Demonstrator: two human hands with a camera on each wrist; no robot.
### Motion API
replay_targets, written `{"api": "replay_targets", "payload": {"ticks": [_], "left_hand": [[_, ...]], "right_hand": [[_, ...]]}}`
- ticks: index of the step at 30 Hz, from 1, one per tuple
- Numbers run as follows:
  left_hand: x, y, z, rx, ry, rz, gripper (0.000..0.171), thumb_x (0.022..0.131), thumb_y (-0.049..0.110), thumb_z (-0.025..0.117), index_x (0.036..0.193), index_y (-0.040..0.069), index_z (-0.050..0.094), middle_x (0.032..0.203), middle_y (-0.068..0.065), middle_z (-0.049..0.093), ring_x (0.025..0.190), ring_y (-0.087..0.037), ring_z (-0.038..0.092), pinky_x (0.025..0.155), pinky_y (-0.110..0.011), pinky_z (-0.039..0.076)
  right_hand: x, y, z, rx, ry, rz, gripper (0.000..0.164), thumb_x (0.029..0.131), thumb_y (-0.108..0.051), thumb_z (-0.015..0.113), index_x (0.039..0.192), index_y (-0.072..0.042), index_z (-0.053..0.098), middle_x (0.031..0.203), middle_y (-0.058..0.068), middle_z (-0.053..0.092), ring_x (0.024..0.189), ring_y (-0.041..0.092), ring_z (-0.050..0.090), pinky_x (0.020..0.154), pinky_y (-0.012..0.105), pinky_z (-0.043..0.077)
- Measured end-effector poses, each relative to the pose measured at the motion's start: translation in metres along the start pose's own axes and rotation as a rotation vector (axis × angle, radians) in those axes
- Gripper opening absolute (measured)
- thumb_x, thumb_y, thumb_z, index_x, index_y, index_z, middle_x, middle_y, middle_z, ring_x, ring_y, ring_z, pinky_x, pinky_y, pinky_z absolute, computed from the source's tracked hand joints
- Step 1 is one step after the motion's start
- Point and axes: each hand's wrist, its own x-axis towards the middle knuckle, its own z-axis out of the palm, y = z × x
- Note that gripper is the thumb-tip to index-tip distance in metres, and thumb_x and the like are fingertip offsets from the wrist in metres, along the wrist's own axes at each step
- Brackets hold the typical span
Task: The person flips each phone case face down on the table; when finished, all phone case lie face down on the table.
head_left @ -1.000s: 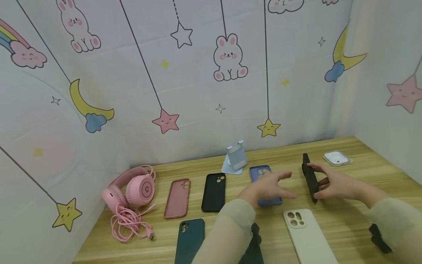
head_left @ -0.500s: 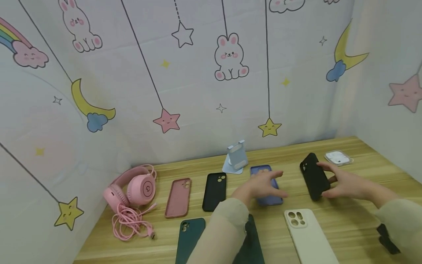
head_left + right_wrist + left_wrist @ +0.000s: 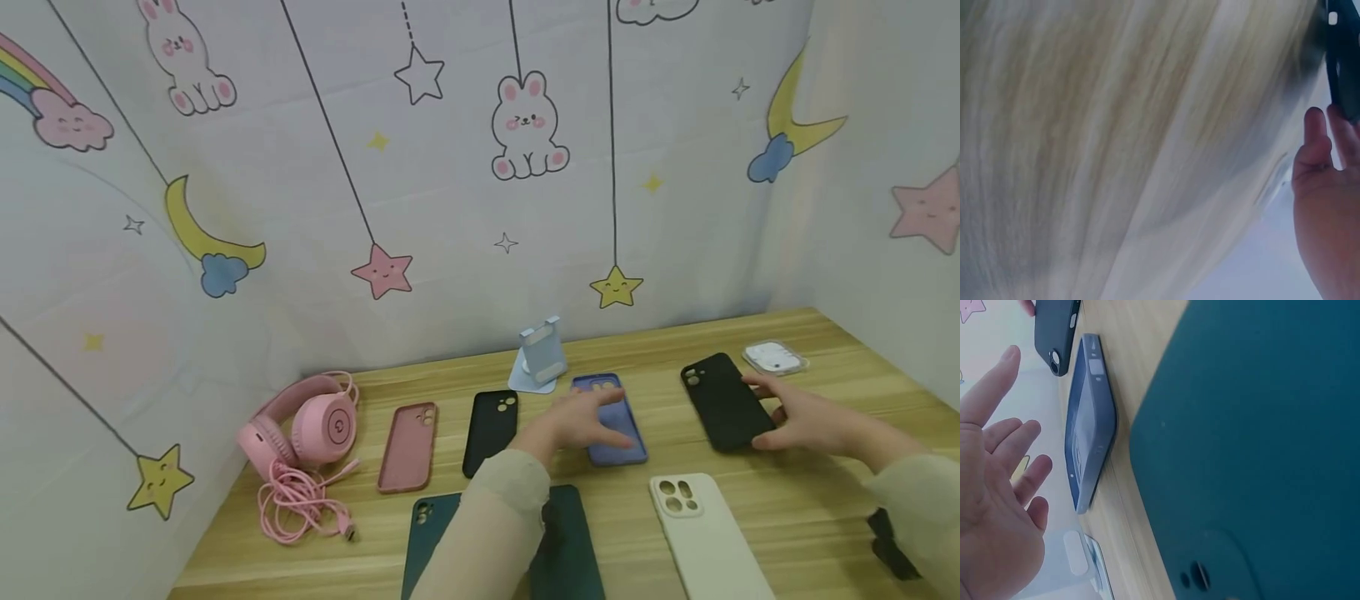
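My right hand [image 3: 806,421] grips a black phone case [image 3: 723,404] along its right long edge, thumb near the lower corner and fingers higher up. The case lies back side up, close over the table, its camera cutouts at the far left corner. In the right wrist view, the fingertips meet the edge of the dark case [image 3: 1344,56]. My left hand [image 3: 577,421] hovers with thumb and fingers spread, overlapping a purple-blue phone case [image 3: 622,433] in the head view. The left wrist view shows that hand [image 3: 997,531] holding nothing, beside the purple-blue case [image 3: 1107,419].
Pink headphones [image 3: 326,429] with a coiled cable, a pink case [image 3: 407,450] and another black case [image 3: 489,433] lie left. Nearer are two dark green cases, one [image 3: 570,533] partly under my left sleeve, and a cream case [image 3: 712,533]. Behind stand a phone stand [image 3: 543,354] and boxed earphones [image 3: 774,357].
My right hand has tipped the black case from on edge to nearly flat, its back now facing up. My left hand has drawn back slightly to the left.
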Motion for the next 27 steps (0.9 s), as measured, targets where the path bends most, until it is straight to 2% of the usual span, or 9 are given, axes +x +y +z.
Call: {"api": "replay_targets", "payload": {"ticks": [9,14,17,23,27], "left_hand": [[-0.002,-0.010,0.002,-0.003,0.010,-0.033,0.076,0.081,0.047,0.069,0.146,0.027,0.035,0.144,0.016,0.037,0.140,-0.031,0.017,0.109,-0.048,0.018],[-0.005,-0.016,0.003,0.005,0.018,-0.050,0.076,0.081,0.048,0.069,0.146,0.027,0.036,0.144,0.014,0.038,0.139,-0.028,0.019,0.109,-0.047,0.020],[-0.007,-0.020,0.003,0.021,0.021,-0.084,0.077,0.079,0.049,0.071,0.145,0.029,0.037,0.145,0.014,0.038,0.138,-0.026,0.022,0.107,-0.046,0.023],[-0.009,-0.024,0.003,0.053,0.008,-0.150,0.078,0.076,0.050,0.073,0.144,0.035,0.036,0.143,0.010,0.041,0.133,-0.023,0.030,0.104,-0.046,0.028],[-0.009,-0.026,0.003,0.044,0.008,-0.172,0.079,0.076,0.049,0.074,0.144,0.036,0.037,0.142,0.010,0.041,0.133,-0.023,0.030,0.104,-0.047,0.027]], "right_hand": [[-0.002,0.009,-0.002,0.016,-0.021,0.023,0.093,0.079,-0.013,0.072,0.142,0.012,0.009,0.129,0.046,0.027,0.088,0.024,0.059,0.068,0.027,0.047],[-0.002,0.008,-0.003,-0.071,-0.039,0.033,0.089,0.080,-0.018,0.073,0.142,0.011,0.016,0.128,0.045,0.030,0.097,0.035,0.058,0.074,0.036,0.046],[-0.002,0.009,-0.002,-0.130,-0.050,0.029,0.087,0.080,-0.022,0.073,0.141,0.011,0.021,0.127,0.044,0.034,0.099,0.039,0.057,0.078,0.043,0.045],[-0.004,0.013,-0.002,-0.179,-0.054,0.025,0.085,0.079,-0.021,0.074,0.139,0.013,0.024,0.125,0.043,0.038,0.098,0.043,0.057,0.079,0.048,0.045],[-0.004,0.015,-0.002,-0.211,-0.048,0.008,0.083,0.078,-0.022,0.074,0.137,0.014,0.028,0.124,0.043,0.039,0.098,0.044,0.057,0.080,0.050,0.045]]}}
